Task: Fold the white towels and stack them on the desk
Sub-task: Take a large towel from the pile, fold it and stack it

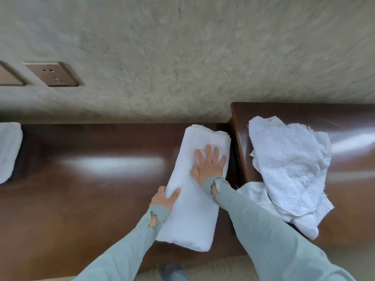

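Smoothing the long folded white terry towel [194, 187]: right hand [210, 165] is pressing flat, fingers spread; left hand [164, 199] is gripping its edge on the glossy brown wooden surface [91, 189]. Next probably a crosswise fold.

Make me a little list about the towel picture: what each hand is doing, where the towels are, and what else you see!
left hand: grips the long edge of the folded towel, thumb on top
right hand: lies flat on the folded towel, fingers straight
desk: dark brown and shiny
unfolded towels: crumpled heap on the raised surface at the right
another towel: at the left edge, partly out of view
wall: has a socket plate
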Demonstrator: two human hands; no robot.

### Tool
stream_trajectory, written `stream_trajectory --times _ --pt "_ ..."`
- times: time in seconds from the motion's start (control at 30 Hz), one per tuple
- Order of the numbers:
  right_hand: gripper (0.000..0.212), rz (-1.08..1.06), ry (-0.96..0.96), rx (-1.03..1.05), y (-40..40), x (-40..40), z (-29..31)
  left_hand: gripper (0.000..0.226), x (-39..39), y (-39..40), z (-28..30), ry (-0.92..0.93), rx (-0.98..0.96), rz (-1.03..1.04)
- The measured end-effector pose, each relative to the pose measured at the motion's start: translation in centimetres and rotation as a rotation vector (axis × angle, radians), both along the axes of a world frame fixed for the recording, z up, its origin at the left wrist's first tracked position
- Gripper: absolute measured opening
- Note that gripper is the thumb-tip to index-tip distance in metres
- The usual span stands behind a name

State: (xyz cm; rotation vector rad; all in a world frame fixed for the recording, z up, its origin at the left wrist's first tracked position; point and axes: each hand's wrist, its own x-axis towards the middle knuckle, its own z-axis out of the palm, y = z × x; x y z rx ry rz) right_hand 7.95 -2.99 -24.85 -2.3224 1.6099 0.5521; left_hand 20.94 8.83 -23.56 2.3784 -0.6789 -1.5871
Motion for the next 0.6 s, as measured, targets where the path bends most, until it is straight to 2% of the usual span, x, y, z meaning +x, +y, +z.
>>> stream_trajectory --times 0.07,0.13,0.27,0.33,0.4,0.43,0.5,0.53,0.6 --pt "0.057 0.015 -0.084 -0.015 -2.0 1.3 0.8 0.084 -0.3 0.5 0.2 0.030 0.034 -0.102" --pt "0.055 0.112 -0.159 -0.024 -4.0 1.6 1.0 0.091 -0.4 1.4 0.3 0.018 0.094 -0.243" --pt "0.047 0.199 -0.008 -0.075 -5.8 1.3 1.6 0.053 2.9 1.0 0.8 0.056 0.115 -0.230" --pt "0.046 0.170 0.067 -0.112 -5.7 1.8 2.6 0.053 6.1 0.5 1.5 0.039 0.069 -0.220" --pt "0.049 0.155 0.117 -0.072 -5.5 2.4 3.3 0.059 9.7 0.5 2.0 0.013 -0.006 -0.145" --pt "0.051 0.215 0.133 -0.065 -5.5 2.6 3.4 0.059 11.5 0.7 2.0 0.012 -0.069 -0.086" --pt "0.054 0.344 0.090 -0.003 -5.7 2.7 3.2 0.049 14.1 1.4 1.8 -0.033 -0.215 0.053" --pt "0.052 0.342 0.048 0.073 -5.8 2.4 3.2 0.047 14.7 1.9 1.7 -0.082 -0.263 0.127" --pt "0.043 0.239 -0.022 0.183 -6.1 2.0 2.9 0.065 14.7 3.0 1.2 -0.092 -0.228 0.280"
